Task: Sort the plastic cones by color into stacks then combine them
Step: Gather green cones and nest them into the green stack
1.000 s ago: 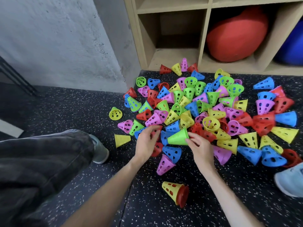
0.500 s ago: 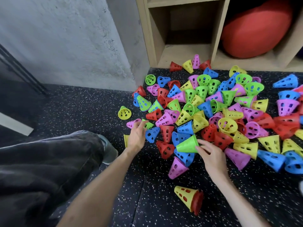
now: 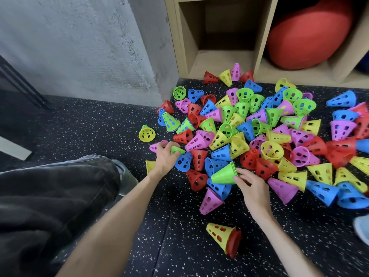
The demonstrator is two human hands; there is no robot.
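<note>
Right hand holding green stack, left hand gripping green cone, red ball in shelf

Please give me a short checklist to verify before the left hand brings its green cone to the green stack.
1. Left hand grips the small green cone: ok.
2. Right hand holds the green stack: ok.
3. Stack is only green: ok, as far as visible.
4. Stack's open end faces the left hand: not ok, its narrow end does.
5. Neighbouring blue cone is free of the fingers: cannot tell.
</note>
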